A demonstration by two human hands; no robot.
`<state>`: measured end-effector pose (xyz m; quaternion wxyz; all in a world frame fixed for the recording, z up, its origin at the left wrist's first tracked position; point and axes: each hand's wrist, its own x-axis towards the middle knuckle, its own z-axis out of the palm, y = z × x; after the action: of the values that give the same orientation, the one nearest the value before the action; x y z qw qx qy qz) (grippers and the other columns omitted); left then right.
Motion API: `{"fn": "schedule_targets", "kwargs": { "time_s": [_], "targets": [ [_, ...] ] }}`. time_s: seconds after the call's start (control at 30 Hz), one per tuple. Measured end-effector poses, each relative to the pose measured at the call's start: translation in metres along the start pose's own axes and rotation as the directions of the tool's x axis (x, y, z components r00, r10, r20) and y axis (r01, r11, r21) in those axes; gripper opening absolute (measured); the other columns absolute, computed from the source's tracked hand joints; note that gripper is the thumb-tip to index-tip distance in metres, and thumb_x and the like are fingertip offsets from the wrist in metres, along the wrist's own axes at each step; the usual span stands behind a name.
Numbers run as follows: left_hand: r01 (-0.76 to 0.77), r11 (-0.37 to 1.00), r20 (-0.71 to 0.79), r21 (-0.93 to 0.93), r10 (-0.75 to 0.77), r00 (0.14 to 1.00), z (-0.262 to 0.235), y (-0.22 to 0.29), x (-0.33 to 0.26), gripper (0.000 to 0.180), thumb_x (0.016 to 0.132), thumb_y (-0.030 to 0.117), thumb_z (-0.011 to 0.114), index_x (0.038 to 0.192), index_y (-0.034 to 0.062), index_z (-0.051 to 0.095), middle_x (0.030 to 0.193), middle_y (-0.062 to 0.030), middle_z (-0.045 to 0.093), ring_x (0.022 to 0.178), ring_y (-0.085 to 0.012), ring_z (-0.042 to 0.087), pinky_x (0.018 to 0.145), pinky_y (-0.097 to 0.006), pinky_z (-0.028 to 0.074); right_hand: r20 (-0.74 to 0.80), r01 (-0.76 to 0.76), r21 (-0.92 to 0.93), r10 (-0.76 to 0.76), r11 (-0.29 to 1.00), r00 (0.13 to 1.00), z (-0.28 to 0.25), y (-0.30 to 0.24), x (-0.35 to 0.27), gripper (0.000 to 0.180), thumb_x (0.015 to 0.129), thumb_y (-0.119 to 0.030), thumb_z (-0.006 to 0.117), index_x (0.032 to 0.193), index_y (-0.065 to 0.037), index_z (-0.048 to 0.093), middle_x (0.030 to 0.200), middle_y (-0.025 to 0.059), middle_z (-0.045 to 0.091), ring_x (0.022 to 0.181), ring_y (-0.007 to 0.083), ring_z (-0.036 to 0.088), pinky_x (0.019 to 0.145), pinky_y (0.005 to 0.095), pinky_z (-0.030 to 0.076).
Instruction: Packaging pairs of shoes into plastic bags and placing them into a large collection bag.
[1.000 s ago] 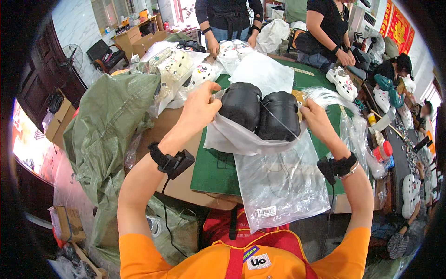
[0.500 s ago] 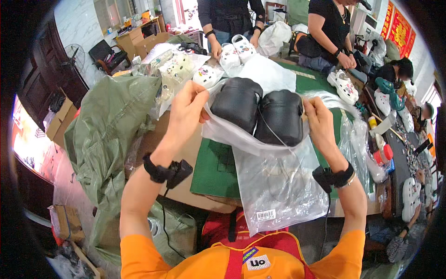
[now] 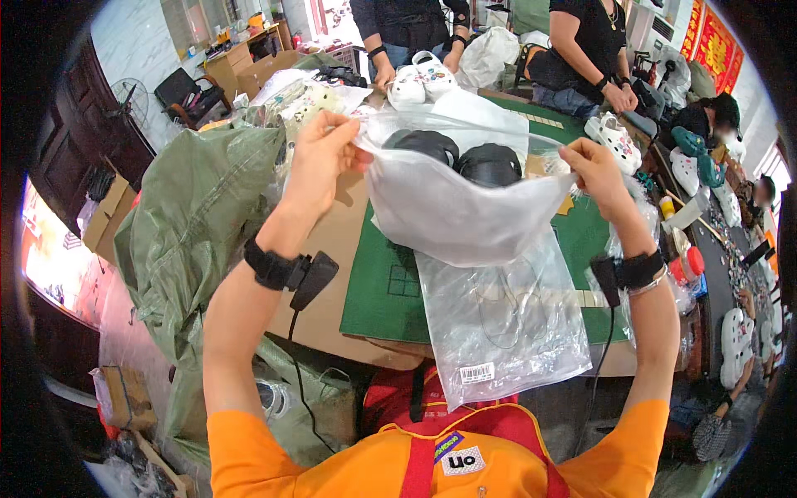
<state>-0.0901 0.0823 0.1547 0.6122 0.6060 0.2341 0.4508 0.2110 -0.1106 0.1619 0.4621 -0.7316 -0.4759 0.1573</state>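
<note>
My left hand (image 3: 325, 166) pinches the left edge of a milky plastic bag (image 3: 465, 216), and my right hand (image 3: 601, 176) pinches its right edge. The bag is stretched wide between them. A pair of black clogs (image 3: 490, 166) shows at the bag's opening, toes hidden behind the film; I cannot tell how deep they sit in it. Below hangs a second, clear plastic bag (image 3: 506, 332) with a white label, lying over the front edge of a green cutting mat (image 3: 382, 290). A thin loop of cord shows through that clear bag.
White clogs (image 3: 419, 79) are with a person across the table. Another white clog (image 3: 613, 143) stands at the right, by a second person. A green tarp-like sack (image 3: 203, 199) bulges at the left. Along the right runs a dark bench (image 3: 706, 311) with clogs and small parts.
The black clogs have sunk lower and farther away behind the film. Both hands have moved apart, spreading the bag's edge, the left one also rising.
</note>
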Motion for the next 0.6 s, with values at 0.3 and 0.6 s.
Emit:
{"fn": "schedule_targets", "kwargs": {
  "time_s": [0.3,0.6],
  "targets": [
    [-0.394,0.919,0.052,-0.018,0.394,0.918,0.037,0.047,0.082,0.017,0.087,0.012,0.055,0.092,-0.0024,0.049,0.085,-0.011,0.057,0.074,-0.0203,0.062,0.071,-0.033,0.053,-0.332,0.248,0.027,-0.225,0.968,0.916,-0.046,-0.034,0.072,0.018,0.085,-0.02,0.058,0.088,-0.002,0.059,0.075,-0.001,0.055,0.064,0.0059,0.05,0.059,0.0187,0.041],
    [-0.194,0.951,0.184,0.24,0.151,0.971,-0.027,-0.041,-0.015,0.011,0.081,0.004,0.058,0.086,-0.0016,0.05,0.078,-0.0073,0.058,0.069,-0.012,0.057,0.063,-0.024,0.048,-0.215,0.263,-0.209,-0.307,0.942,0.927,0.021,0.047,-0.055,0.01,0.082,-0.008,0.057,0.086,0.001,0.055,0.077,0.0069,0.055,0.071,0.0127,0.051,0.066,0.0253,0.042]
  ]
}}
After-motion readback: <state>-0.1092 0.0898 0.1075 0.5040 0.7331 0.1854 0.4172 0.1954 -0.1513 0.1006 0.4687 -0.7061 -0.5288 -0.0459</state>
